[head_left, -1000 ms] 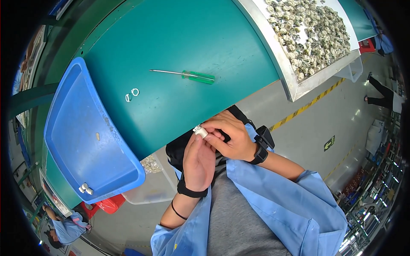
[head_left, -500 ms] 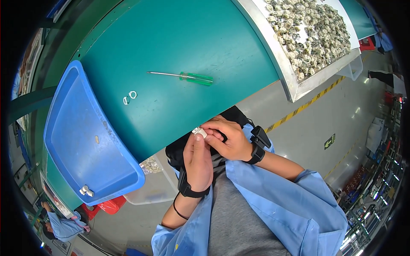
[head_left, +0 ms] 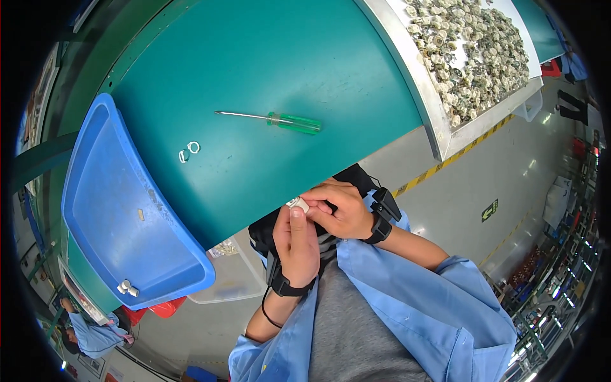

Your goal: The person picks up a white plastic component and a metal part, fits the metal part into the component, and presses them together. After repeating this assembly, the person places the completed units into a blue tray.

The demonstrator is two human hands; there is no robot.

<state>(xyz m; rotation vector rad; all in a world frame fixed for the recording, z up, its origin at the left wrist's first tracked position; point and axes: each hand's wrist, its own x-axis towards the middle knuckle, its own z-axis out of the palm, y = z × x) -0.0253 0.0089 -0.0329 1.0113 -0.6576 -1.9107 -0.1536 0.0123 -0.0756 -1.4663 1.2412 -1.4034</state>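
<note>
Currently | left hand (head_left: 296, 251): fingers pinching a small, stubby white piece (head_left: 301, 204) beside the near edge of the green tabletop (head_left: 286, 51) | right hand (head_left: 344, 211): fingers grasping its right side | translucent-green-handled metal screwdriver (head_left: 296, 123) and two thin white rings (head_left: 198, 148) lying beyond | blue plastic tray (head_left: 111, 191) at left, small white cylinders (head_left: 132, 291) inside

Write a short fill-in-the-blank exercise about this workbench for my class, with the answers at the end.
On the green table, ____ white rings lie between the tray and the screwdriver.
The screwdriver's handle is coloured ____.
Its metal tip points toward the picture's ____ edge.
The left hand and right hand hold a small part coloured ____.

Missing words: two; green; left; white.
</note>
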